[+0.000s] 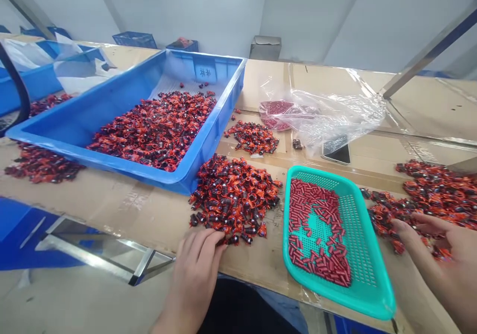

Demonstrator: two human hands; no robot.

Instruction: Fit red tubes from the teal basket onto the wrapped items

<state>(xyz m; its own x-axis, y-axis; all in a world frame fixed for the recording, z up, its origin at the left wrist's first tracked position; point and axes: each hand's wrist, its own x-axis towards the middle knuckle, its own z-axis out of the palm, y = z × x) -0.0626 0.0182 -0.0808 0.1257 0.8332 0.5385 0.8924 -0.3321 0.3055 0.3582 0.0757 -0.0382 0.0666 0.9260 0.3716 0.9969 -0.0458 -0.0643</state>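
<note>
My left hand [196, 259] rests on the cardboard-covered table, fingers together, tips touching the near edge of a pile of small red-and-black parts [234, 197]. My right hand [436, 249] is at the right with fingers spread, over the edge of another pile of the same parts [428, 195]; whether it holds a piece I cannot make out. Between the hands lies a teal perforated tray [357, 224] with many small dark red tubes [316, 229].
A large blue bin [112, 110] holds more red-and-black parts. A clear plastic bag [324, 115] with dark red pieces lies behind the tray, a smaller pile [253, 137] beside it. More parts [40, 165] and blue crates lie at the left. A metal frame [104, 254] sits near-left.
</note>
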